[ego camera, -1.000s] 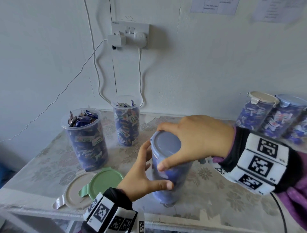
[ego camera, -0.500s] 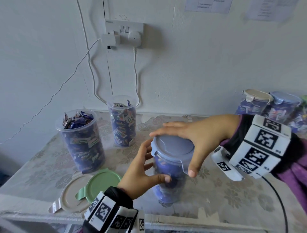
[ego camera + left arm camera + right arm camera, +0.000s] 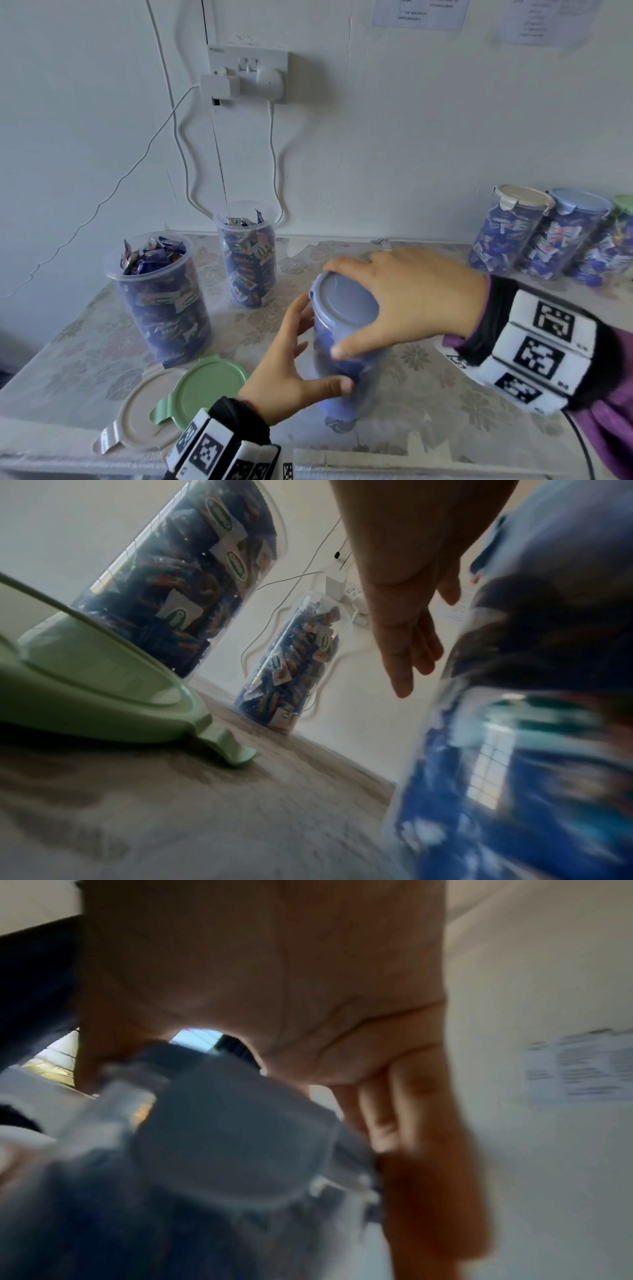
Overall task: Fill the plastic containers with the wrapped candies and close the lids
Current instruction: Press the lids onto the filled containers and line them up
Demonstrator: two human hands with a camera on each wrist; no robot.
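Holding a candy-filled container (image 3: 342,370) upright on the surface (image 3: 428,404): my left hand (image 3: 291,373) wraps its side, my right hand (image 3: 411,301) curls over its blue lid (image 3: 342,301).

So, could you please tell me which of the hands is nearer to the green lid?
Left. The left hand is just right of the green lid, gripping the blue-lidded container; the right hand lies farther right, atop it.
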